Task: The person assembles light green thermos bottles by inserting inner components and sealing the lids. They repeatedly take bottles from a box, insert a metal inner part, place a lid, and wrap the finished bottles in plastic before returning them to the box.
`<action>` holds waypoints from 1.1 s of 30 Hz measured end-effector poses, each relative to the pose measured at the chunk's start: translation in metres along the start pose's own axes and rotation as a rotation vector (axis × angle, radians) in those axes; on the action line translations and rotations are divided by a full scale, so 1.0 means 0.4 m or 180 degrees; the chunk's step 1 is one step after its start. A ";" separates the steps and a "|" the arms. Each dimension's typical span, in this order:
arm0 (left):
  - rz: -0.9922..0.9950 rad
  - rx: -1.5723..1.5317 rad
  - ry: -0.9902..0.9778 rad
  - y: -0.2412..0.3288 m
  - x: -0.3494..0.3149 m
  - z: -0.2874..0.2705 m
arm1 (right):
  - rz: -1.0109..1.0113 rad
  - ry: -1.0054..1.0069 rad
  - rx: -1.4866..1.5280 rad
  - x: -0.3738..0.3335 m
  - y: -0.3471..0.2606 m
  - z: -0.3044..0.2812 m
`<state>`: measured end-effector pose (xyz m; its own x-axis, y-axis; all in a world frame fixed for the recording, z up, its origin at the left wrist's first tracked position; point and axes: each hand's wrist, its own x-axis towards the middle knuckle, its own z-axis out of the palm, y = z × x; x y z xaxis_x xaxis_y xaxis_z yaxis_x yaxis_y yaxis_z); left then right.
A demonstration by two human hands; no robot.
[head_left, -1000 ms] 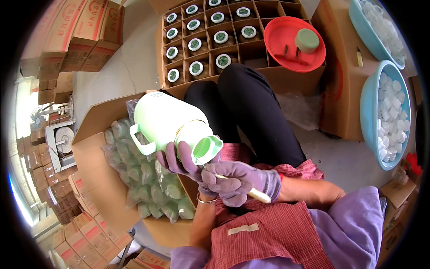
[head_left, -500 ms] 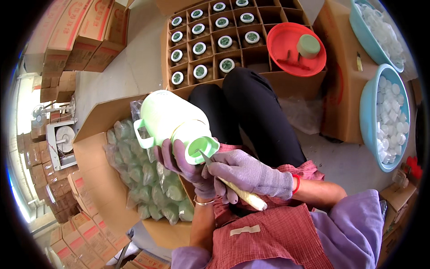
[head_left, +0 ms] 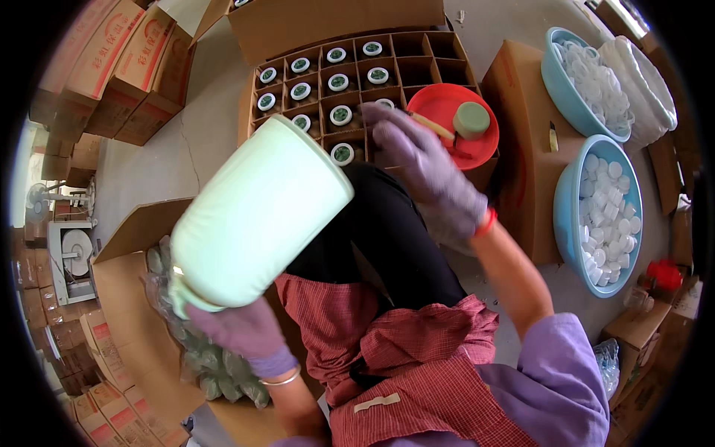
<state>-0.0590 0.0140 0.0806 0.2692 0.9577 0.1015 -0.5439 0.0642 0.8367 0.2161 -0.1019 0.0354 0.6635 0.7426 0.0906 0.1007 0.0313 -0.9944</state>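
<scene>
My left hand (head_left: 242, 328) wears a purple-grey glove and grips a pale green jug (head_left: 261, 216) at its lower left end. The jug is tilted, base toward the upper right, so its mouth is hidden. My gloved right hand (head_left: 428, 167) is raised beside a red dish (head_left: 428, 100), fingers stretched out and slightly blurred. Just beyond those fingers, a knife's yellowish handle (head_left: 432, 125) lies over the dish; its blade cannot be made out. A green cup-like piece (head_left: 471, 120) sits in the dish.
A divided carton (head_left: 402, 46) holds several white-topped pieces. At my left an open carton (head_left: 123, 305) contains green, plastic-wrapped items (head_left: 212, 365). Blue basins to the right hold white caps (head_left: 607, 223) and clear rings (head_left: 592, 82). Stacked cartons (head_left: 112, 59) stand far left.
The jug has swung from mouth toward me to base up. My right hand has left its mouth and moved forward to the red dish, where the knife handle now shows.
</scene>
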 end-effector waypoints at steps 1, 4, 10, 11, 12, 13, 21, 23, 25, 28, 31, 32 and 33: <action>-0.0102 0.0559 0.0108 -0.029 -0.015 0.000 | -0.0006 -0.0225 0.1167 -0.029 -0.044 0.047; -0.1229 0.0349 -0.0773 -0.066 -0.077 -0.148 | -0.0406 0.0586 0.0398 -0.058 -0.121 0.071; -0.1502 0.0180 -0.1156 -0.075 -0.005 -0.015 | -0.2072 -0.0420 -0.1387 -0.206 -0.128 0.210; -0.1573 0.0976 -0.1645 -0.081 0.017 -0.013 | -0.2050 -0.0430 -0.1399 -0.238 -0.110 0.230; -0.1544 0.1747 -0.2192 -0.091 0.040 -0.014 | -0.2009 -0.0431 -0.1433 -0.255 -0.092 0.232; -0.1541 0.1785 -0.2125 -0.068 0.034 0.005 | -0.1915 -0.0704 -0.1259 -0.247 -0.079 0.188; -0.0480 0.1863 -0.1561 -0.111 0.000 -0.067 | -0.0872 -0.0724 -0.0472 -0.172 -0.062 0.004; -0.0466 0.1927 -0.1639 -0.117 -0.014 -0.085 | -0.1470 -0.1611 -0.0320 -0.159 -0.085 0.020; -0.0445 0.1851 -0.1451 -0.076 -0.025 -0.165 | -0.1275 -0.1211 -0.0807 -0.157 -0.044 -0.033; -0.0344 -0.0199 -0.2192 -0.064 0.064 -0.110 | -0.0182 -0.0572 -0.0615 -0.173 -0.046 -0.041; -0.1046 0.1949 -0.1931 -0.028 0.003 0.043 | -0.0815 -0.1698 0.0107 -0.161 -0.099 0.047; -0.0686 0.2338 -0.2281 -0.006 0.002 0.021 | -0.0659 -0.1368 -0.0780 -0.150 -0.090 0.019; -0.0735 0.1194 -0.2009 -0.003 -0.003 -0.087 | -0.0507 -0.1063 -0.1609 -0.143 -0.075 -0.029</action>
<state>-0.0862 0.0226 0.0606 0.8070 0.5827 0.0958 -0.1432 0.0356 0.9891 0.1838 -0.1530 0.0607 0.3522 0.9265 0.1326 0.5716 -0.1008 -0.8143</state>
